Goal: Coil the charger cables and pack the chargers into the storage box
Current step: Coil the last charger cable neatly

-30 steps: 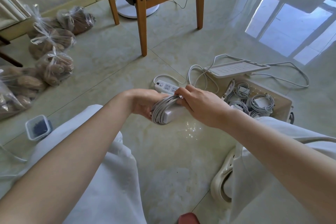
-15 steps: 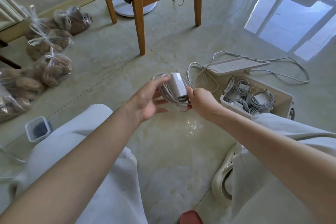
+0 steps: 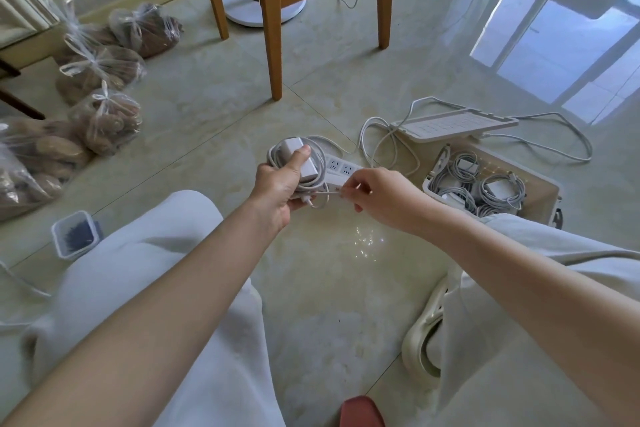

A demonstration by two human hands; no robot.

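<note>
left hand (image 3: 277, 185) gripped a white rectangular charger brick (image 3: 288, 148), thumb pressed flat on its upper face and fingers curled beneath. a pale grey charger cable (image 3: 320, 184) lay wound in several loops around the brick and inside this grip. right hand (image 3: 377, 198), just beside the left, pinched the loose cable end (image 3: 329, 194) between thumb and forefinger, its other fingers curled loosely. both hands were held above the glossy tiled floor (image 3: 329, 281), between the person's knees.

a white power strip (image 3: 341, 168) lay on the floor directly beyond the two hands. an open beige plastic storage box (image 3: 540, 194) stood on the floor to the right of the right hand. inside it were several coiled grey chargers (image 3: 498, 189). its white slatted lid (image 3: 457, 121) lay at the far side of the box, with loose white cords (image 3: 381, 146) trailing around it.

well beyond the left hand stood a wooden chair (image 3: 273, 45). knotted clear plastic bags (image 3: 100, 66) lay far to its left, and a small clear container (image 3: 74, 234) stood near the left knee.
</note>
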